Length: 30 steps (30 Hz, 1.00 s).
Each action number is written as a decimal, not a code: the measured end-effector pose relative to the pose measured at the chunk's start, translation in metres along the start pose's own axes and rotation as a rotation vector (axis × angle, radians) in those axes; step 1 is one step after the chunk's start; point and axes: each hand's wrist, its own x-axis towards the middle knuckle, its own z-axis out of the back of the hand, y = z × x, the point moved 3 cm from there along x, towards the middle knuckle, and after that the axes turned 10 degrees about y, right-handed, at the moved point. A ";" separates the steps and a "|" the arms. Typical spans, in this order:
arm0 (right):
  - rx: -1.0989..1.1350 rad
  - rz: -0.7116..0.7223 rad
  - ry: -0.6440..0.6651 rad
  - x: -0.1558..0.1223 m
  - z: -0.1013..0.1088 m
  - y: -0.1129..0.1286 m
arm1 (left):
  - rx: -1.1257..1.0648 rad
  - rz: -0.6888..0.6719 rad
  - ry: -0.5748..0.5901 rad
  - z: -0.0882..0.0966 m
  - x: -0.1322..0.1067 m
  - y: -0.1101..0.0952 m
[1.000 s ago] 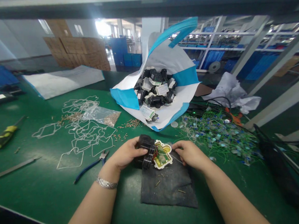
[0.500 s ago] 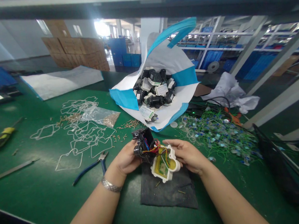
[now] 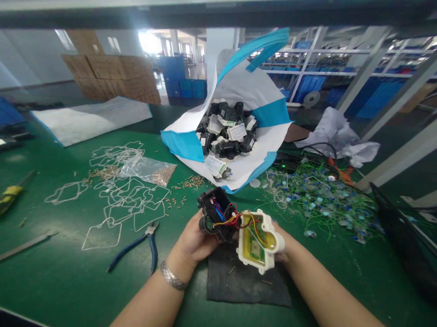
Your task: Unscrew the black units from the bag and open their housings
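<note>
My left hand (image 3: 198, 239) is closed around a black plastic housing (image 3: 219, 209), its open side facing me with blue and red wires inside. Red, black and yellow wires (image 3: 235, 218) run from it to a white plastic cover (image 3: 260, 243). That cover shows a green circuit board under a yellowish fill. From behind and to the right, my right hand (image 3: 283, 244) grips the cover; most of its fingers are hidden. Both pieces are held above a dark mat (image 3: 247, 289) on which a few screws lie. Blue-handled pliers (image 3: 151, 232) rest left of my left hand.
A white-and-blue bag (image 3: 184, 143) filled with similar units stands behind my hands. To the left lie wire-like gaskets (image 3: 118, 209), loose screws (image 3: 193, 181), a bag of screws (image 3: 162, 175), a screwdriver (image 3: 2, 203) and a file (image 3: 17, 251). Green-wired parts (image 3: 323, 195) are heaped at right.
The housing and cover have been spread farther apart, the cover moving right and slightly towards me. The housing's open side now faces me more. My right hand has shifted behind the cover.
</note>
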 end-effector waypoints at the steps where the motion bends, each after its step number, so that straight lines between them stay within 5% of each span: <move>1: -0.005 -0.029 0.029 -0.003 -0.001 -0.002 | -0.019 -0.021 -0.009 0.001 0.000 -0.002; 12: -0.220 -0.216 0.327 -0.015 -0.008 -0.002 | -0.172 -0.153 -0.222 0.009 0.009 -0.011; 18: -0.528 -0.140 -0.011 -0.007 -0.012 -0.002 | -0.235 -0.191 -0.408 0.011 0.011 -0.013; 23: -1.034 -0.028 -0.292 -0.011 -0.025 0.006 | -0.267 -0.179 -0.436 0.006 0.009 -0.013; 26: -1.170 -0.036 -0.309 -0.011 -0.031 0.007 | -0.273 -0.177 -0.406 0.004 0.009 -0.010; 30: -1.059 -0.005 -0.261 -0.010 -0.026 0.009 | -0.233 -0.198 -0.416 0.007 0.009 -0.008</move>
